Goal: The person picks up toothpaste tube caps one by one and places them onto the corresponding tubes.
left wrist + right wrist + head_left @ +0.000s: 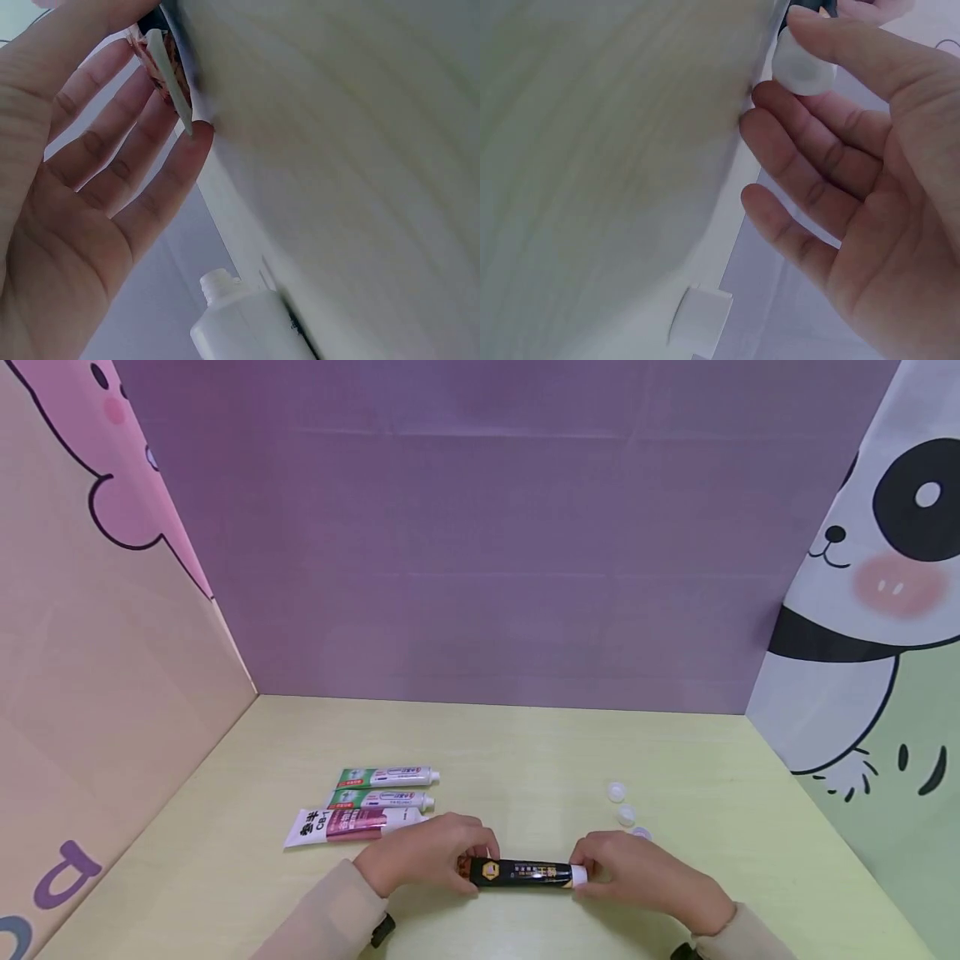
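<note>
Close to us, two beige sleeves [333, 914] come in over the counter [540, 935], with room between them. Just past the cuffs, the black tube [525, 873] lies sideways between two hands. We cannot tell if it sits on the counter or just above it. The left grip [431, 853] pinches its flat end, thumb on our side, fingers on the far side. The right grip [637, 868] pinches the white cap [579, 875] at the other end. The middle of the tube shows between them.

A bit farther, on the left, we see a pink and white tube [356, 825] behind the left grip. The left wrist view shows a white screw neck [217, 289] near that hand but apart from it. Behind the right grip, three small white caps [626, 815] go back in a line. Past the pink tube lie one green and white tube [382, 800] and its twin tube [386, 777]. Beyond, a wide stretch of counter gives room up to its far edge at the purple wall [480, 543]. Its side edges slant along the left wall [112, 677] and the panda wall [926, 710].
</note>
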`<move>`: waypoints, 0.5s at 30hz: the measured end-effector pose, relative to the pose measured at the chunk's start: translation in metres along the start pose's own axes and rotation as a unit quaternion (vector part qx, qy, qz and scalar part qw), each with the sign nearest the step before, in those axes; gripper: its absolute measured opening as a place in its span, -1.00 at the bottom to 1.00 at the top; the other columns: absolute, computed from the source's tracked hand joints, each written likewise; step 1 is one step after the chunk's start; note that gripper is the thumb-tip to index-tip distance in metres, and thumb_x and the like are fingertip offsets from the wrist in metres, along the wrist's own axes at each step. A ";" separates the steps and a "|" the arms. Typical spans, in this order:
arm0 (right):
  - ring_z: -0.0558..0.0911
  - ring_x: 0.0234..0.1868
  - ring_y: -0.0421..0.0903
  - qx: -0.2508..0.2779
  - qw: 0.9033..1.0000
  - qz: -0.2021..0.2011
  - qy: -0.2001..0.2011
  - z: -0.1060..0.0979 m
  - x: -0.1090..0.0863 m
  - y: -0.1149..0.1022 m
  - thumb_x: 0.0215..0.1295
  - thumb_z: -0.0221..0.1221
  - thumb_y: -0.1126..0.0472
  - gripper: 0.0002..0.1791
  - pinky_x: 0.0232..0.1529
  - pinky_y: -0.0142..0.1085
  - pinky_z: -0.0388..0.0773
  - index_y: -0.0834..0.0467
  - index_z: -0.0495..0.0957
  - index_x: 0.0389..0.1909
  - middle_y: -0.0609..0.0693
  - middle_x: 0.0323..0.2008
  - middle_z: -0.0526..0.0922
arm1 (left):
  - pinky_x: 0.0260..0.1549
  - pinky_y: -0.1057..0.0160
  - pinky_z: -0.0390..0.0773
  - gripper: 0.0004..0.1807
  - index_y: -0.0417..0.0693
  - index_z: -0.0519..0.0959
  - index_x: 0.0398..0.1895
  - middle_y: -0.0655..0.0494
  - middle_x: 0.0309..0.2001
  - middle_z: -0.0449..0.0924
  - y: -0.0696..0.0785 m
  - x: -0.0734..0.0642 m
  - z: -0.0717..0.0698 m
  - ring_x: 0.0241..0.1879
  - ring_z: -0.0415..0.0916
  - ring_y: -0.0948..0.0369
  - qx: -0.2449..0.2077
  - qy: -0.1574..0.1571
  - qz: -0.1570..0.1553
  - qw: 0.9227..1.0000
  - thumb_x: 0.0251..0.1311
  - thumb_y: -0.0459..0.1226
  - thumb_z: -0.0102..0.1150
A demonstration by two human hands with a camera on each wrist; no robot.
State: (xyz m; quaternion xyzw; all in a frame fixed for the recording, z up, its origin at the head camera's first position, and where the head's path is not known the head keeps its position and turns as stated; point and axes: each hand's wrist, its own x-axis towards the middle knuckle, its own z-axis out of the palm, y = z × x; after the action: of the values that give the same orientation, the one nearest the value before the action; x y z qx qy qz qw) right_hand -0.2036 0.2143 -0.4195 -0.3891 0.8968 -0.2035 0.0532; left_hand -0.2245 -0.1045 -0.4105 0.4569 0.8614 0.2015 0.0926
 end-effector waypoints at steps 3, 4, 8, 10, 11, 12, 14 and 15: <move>0.45 -0.32 -0.41 -0.009 1.000 0.003 -0.001 0.001 0.000 -0.001 0.15 0.44 0.11 -0.80 -0.26 -0.43 0.51 -0.02 0.61 -0.29 -0.36 -0.32 0.50 | -0.28 0.49 0.45 -0.60 0.04 0.63 -0.06 0.36 -0.30 0.47 0.000 0.001 0.001 -0.35 0.41 0.42 -0.001 -0.003 -0.001 1.000 0.02 -0.22 0.55; 0.44 -0.32 -0.41 -0.011 1.000 0.003 -0.001 0.000 0.000 -0.002 0.15 0.45 0.11 -0.80 -0.26 -0.43 0.51 -0.02 0.60 -0.29 -0.36 -0.32 0.49 | -0.29 0.49 0.45 -0.60 0.04 0.63 -0.05 0.35 -0.29 0.47 0.000 0.001 0.002 -0.35 0.41 0.42 -0.002 -0.003 -0.002 1.000 0.02 -0.22 0.55; 0.42 -0.32 -0.40 -0.009 1.000 0.005 0.000 -0.001 0.000 -0.004 0.15 0.44 0.12 -0.79 -0.26 -0.42 0.50 -0.01 0.60 -0.29 -0.35 -0.32 0.48 | -0.29 0.48 0.45 -0.59 0.03 0.63 -0.03 0.35 -0.28 0.48 0.000 0.000 0.002 -0.35 0.40 0.42 -0.005 -0.002 -0.003 1.000 0.04 -0.21 0.54; 0.41 -0.32 -0.40 -0.004 1.000 0.003 0.001 -0.001 -0.001 -0.004 0.15 0.44 0.12 -0.79 -0.26 -0.42 0.49 0.00 0.60 -0.29 -0.35 -0.32 0.47 | -0.30 0.48 0.44 -0.59 0.03 0.62 -0.03 0.34 -0.28 0.48 0.000 -0.001 0.002 -0.35 0.40 0.41 -0.007 -0.001 -0.002 1.000 0.04 -0.21 0.54; 0.41 -0.32 -0.39 -0.002 1.000 0.001 0.002 0.000 -0.001 -0.004 0.15 0.44 0.13 -0.79 -0.26 -0.42 0.49 0.00 0.60 -0.29 -0.35 -0.32 0.47 | -0.30 0.48 0.44 -0.58 0.03 0.62 -0.02 0.34 -0.28 0.47 0.000 -0.001 0.002 -0.36 0.39 0.40 -0.008 0.000 -0.002 1.000 0.04 -0.21 0.54; 0.41 -0.32 -0.39 -0.002 1.000 -0.001 0.003 0.000 -0.001 -0.004 0.15 0.44 0.13 -0.79 -0.27 -0.43 0.48 0.00 0.60 -0.28 -0.35 -0.32 0.47 | -0.30 0.48 0.44 -0.58 0.03 0.62 -0.02 0.34 -0.28 0.47 0.000 -0.001 0.002 -0.36 0.39 0.40 -0.008 0.001 -0.002 1.000 0.04 -0.21 0.54; 0.40 -0.33 -0.39 -0.001 1.000 -0.006 0.004 0.000 -0.001 -0.003 0.15 0.44 0.13 -0.79 -0.27 -0.43 0.47 0.00 0.59 -0.28 -0.35 -0.32 0.46 | -0.31 0.48 0.44 -0.58 0.04 0.62 -0.02 0.34 -0.28 0.47 0.001 -0.002 0.003 -0.36 0.39 0.40 -0.008 0.002 -0.001 1.000 0.03 -0.21 0.54; 0.40 -0.33 -0.39 -0.001 1.000 -0.009 0.005 0.000 -0.001 -0.003 0.15 0.44 0.12 -0.79 -0.27 -0.44 0.47 -0.01 0.59 -0.29 -0.35 -0.33 0.45 | -0.31 0.48 0.44 -0.58 0.04 0.62 -0.02 0.34 -0.28 0.46 0.001 -0.002 0.003 -0.36 0.39 0.41 -0.006 0.003 -0.001 1.000 0.03 -0.20 0.54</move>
State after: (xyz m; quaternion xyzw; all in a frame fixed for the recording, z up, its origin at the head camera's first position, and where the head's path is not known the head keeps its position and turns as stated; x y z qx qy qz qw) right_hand -0.2007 0.2135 -0.4189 -0.3964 0.8937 -0.2048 0.0466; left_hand -0.2220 -0.1050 -0.4128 0.4550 0.8608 0.2083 0.0933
